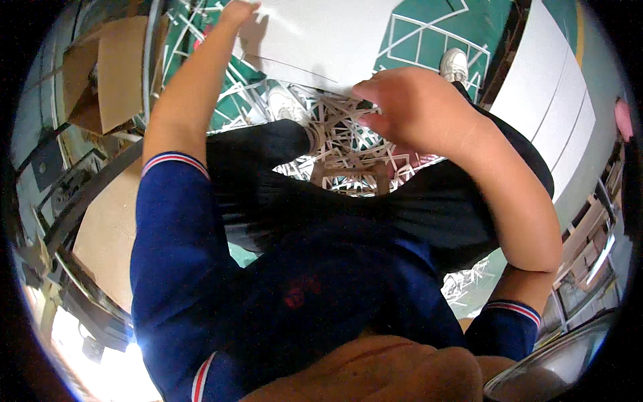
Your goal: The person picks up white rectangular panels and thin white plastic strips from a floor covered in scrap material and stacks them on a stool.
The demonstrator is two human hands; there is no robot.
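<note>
A large white sheet (pixel 315 33), flat and stiff-looking, spans the top middle, in front of my knees. My left hand (pixel 240 11) reaches to its left side at the upper rim of the picture. Most of those fingers are out of sight, and a shadow falls on the sheet below them. Close to the sheet's near right corner is my right hand (pixel 408 107), thumb and fingers apart with nothing visible between them. Its fingertips are at the sheet's edge; whether they touch it I cannot tell.
Thin white strips (pixel 341 130) lie heaped on the green floor (pixel 408 40) between my shoes. White strip frames (pixel 422 40) lie beyond. White panels (pixel 546 94) lean at the right. An open cardboard box (pixel 124 74) stands at the left beside a metal bar (pixel 151 53).
</note>
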